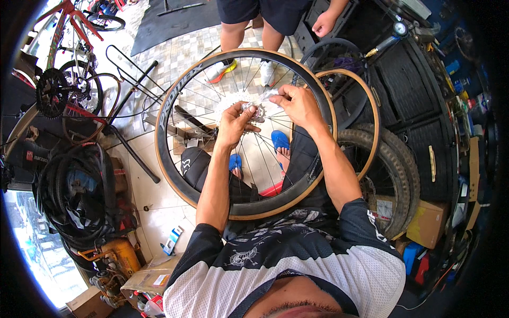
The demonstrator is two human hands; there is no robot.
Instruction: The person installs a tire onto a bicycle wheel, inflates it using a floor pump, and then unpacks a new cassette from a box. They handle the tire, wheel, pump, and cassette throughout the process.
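Observation:
A bicycle wheel (175, 100) with a deep black rim and a tan-edged tyre lies across my lap, its hub facing up. At its middle sits a bright, silvery cassette (259, 112), partly washed out by glare and covered by my fingers. My left hand (236, 126) is closed at the hub, thumb and fingertips on a small silvery part there. Just to the right, my right hand (299, 107) is raised over the spokes in a pinch. Something pale shows at its fingertips, too blurred to name.
A person in shorts and white shoes (266, 74) stands beyond the wheel. More wheels and tyres (405, 169) lean against black drawers (403, 90) on the right. Coiled black tyres or tubes (69, 196) and a red bicycle (74, 26) are on the left. A small blue-and-white box (172, 240) lies on the floor.

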